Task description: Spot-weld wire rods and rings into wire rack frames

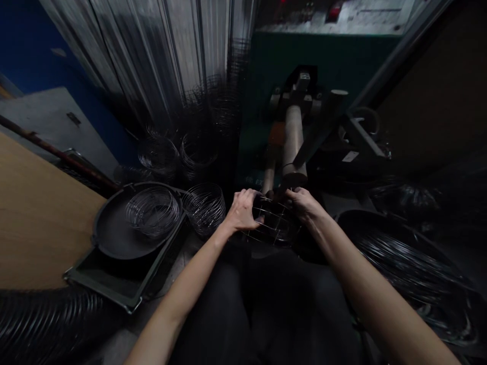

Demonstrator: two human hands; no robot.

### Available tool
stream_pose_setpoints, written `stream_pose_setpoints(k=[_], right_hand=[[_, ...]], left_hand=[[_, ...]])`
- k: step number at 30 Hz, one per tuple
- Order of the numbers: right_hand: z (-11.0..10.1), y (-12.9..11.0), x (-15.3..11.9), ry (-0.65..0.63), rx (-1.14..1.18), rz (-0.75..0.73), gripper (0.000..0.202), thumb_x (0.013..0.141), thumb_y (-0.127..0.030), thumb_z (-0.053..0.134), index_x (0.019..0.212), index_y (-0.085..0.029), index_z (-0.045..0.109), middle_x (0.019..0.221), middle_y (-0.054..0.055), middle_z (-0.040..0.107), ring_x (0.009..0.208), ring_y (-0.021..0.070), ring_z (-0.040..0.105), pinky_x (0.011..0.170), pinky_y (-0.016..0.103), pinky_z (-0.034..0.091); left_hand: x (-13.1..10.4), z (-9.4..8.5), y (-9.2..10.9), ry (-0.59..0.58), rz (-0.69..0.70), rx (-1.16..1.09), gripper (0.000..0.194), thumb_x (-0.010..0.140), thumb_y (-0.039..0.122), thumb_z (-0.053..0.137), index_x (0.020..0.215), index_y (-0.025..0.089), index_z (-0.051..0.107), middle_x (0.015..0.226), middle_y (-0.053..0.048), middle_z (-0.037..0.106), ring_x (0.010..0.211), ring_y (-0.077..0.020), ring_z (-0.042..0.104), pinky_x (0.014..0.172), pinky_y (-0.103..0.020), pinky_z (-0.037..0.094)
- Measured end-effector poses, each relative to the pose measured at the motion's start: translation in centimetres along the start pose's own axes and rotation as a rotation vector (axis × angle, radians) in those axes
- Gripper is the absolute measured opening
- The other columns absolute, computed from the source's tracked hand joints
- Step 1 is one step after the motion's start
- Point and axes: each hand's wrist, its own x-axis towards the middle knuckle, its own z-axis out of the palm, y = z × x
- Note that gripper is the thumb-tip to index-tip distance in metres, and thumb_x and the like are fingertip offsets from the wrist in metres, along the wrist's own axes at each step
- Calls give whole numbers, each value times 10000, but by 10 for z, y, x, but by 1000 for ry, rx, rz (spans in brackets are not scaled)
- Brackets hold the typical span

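At the centre of the view, just below the machine's rollers, a round wire cage of rings and cross wires sits between both hands. The left hand is closed over its left rim, fingers curled across the top wires and thumb underneath. The right hand grips the right rim, fingers wrapped over the top edge. Both forearms reach in from the bottom of the frame, above the person's dark lap.

Directly behind the cage, a tan cylindrical roller stands nearly upright, with a thinner second roller beside it on the left. Both rise toward a dark metal bracket on a green machine body. A pale control panel with red lights runs along the top edge; its markings are too blurred to read.

To the left of the left hand, a stack of wire rings stands just beside a dark round pan, which holds another stack of rings. The pan rests on a green rectangular tray. More ring stacks stand further back in shadow, in front of a bundle of straight metal rods. A wooden worktop fills the left edge, with a blue wall behind.

To the right, dark wire coils lie in a low heap.
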Motion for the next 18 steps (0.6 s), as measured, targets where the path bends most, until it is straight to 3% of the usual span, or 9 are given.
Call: stream_pose_setpoints(k=[4, 8, 13, 18], right_hand=[[4, -3, -2, 80, 33, 0, 303, 676, -276, 729, 609, -172, 453, 429, -63, 393, 341, 32, 300, 310, 152, 224], [2, -13, 2, 176, 239, 78, 211, 785, -227, 623, 655, -163, 469, 509, -38, 460, 376, 37, 360, 339, 145, 301], [-6, -14, 0, 22, 227, 93, 230, 703, -185, 705, 639, -147, 487, 498, -43, 446, 362, 17, 314, 312, 124, 226], [-1, -8, -3, 5, 107, 21, 290, 602, -229, 784, 640, -151, 507, 476, -31, 470, 377, 41, 388, 324, 143, 291]], left_hand=[[1, -3, 0, -10, 31, 0, 465, 631, 293, 628, 1053, 154, 490, 1036, -93, 569, 968, -256, 509, 853, -401, 383], [2, -4, -4, -16, 31, -11, 471, 620, 265, 625, 1060, 157, 493, 1039, -92, 567, 979, -258, 507, 871, -405, 381], [-3, -3, -12, 29, -28, -100, 453, 614, 249, 623, 1040, 164, 494, 1023, -83, 575, 967, -251, 526, 843, -400, 404], [-9, -1, -18, 71, -69, -161, 451, 606, 242, 628, 1029, 180, 486, 1030, -72, 579, 971, -241, 543, 861, -400, 409]])
